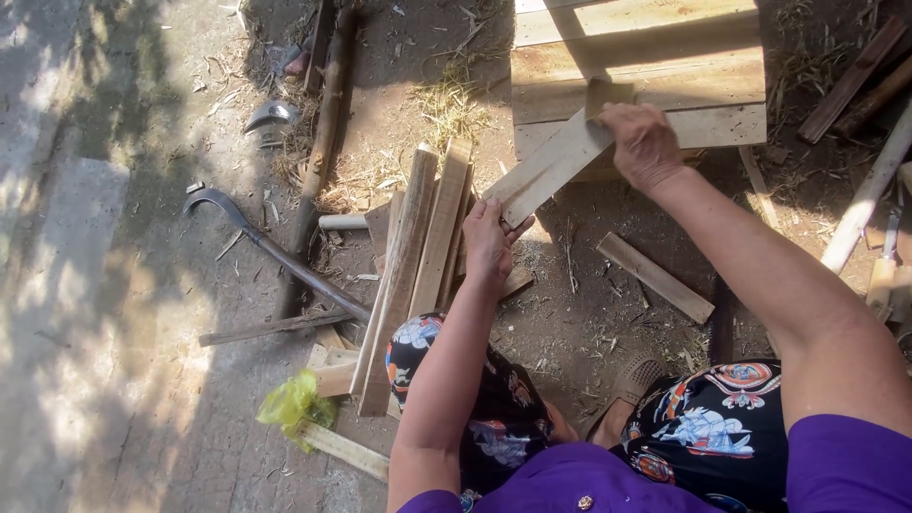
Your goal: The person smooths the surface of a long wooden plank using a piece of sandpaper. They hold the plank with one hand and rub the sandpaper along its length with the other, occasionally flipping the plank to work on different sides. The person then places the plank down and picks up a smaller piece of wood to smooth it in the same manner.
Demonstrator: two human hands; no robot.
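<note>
Sunlit dirt yard strewn with straw and wood scraps. At left a sickle (249, 231) lies on the ground beside a long pole (323, 133). Slats (418, 256) lean against the person's knee. The left hand (489, 245) loosely steadies the plank (551, 163) at its lower end; the right hand (642, 142) is closed on its upper end, over a wooden crate (665, 85). The plank looks stiff, light, rough (likely splintery), best gripped near both ends.

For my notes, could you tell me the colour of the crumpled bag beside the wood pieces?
Yellow-green; the plastic bag shows best in the head view, lower left.
</note>
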